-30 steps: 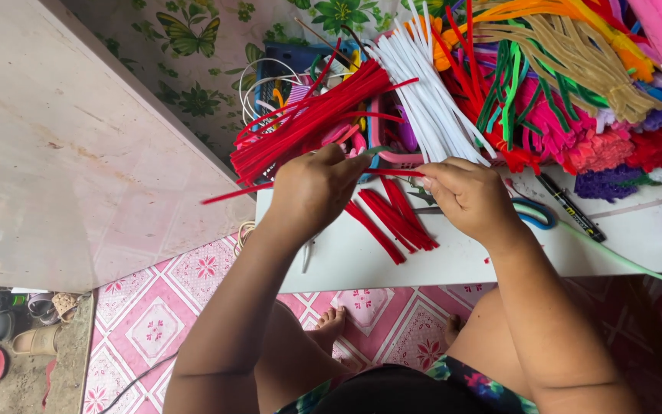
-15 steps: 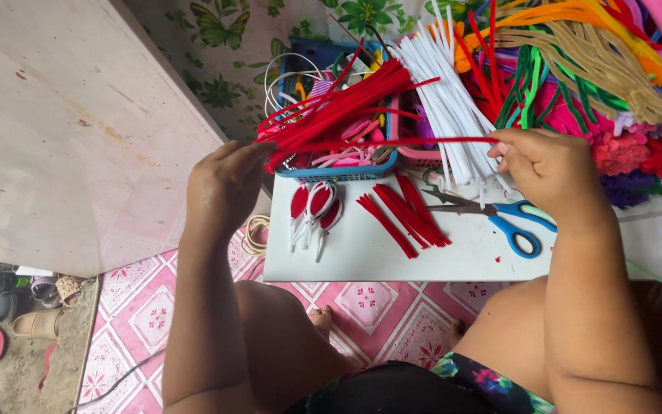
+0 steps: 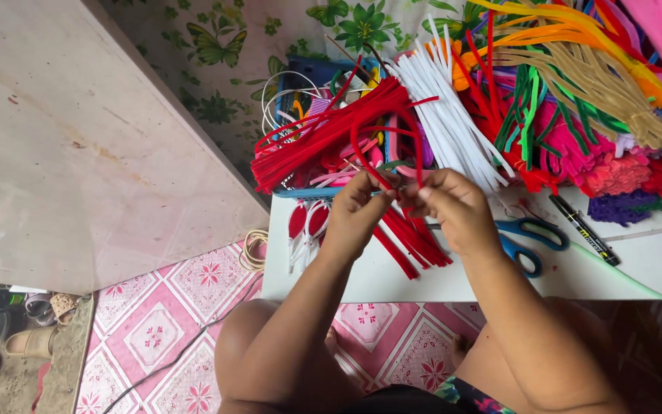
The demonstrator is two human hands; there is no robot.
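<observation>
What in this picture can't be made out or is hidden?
Head view:
- Ends of the bent red pipe cleaner: hidden between left hand and right hand.
- Blue scissors: blades behind the right hand.
- Blue basket: contents buried under the red pipe cleaner bundle.

Blue-handled scissors (image 3: 526,241) are lying on the white table (image 3: 576,280), just beside a black marker (image 3: 584,230). White pipe cleaners (image 3: 453,123), green ones (image 3: 526,115) and tan ones (image 3: 607,84) are lying heaped behind. Sandals (image 3: 1,337) are sitting on the floor at lower left, beside pink patterned floor tiles (image 3: 155,330).
</observation>
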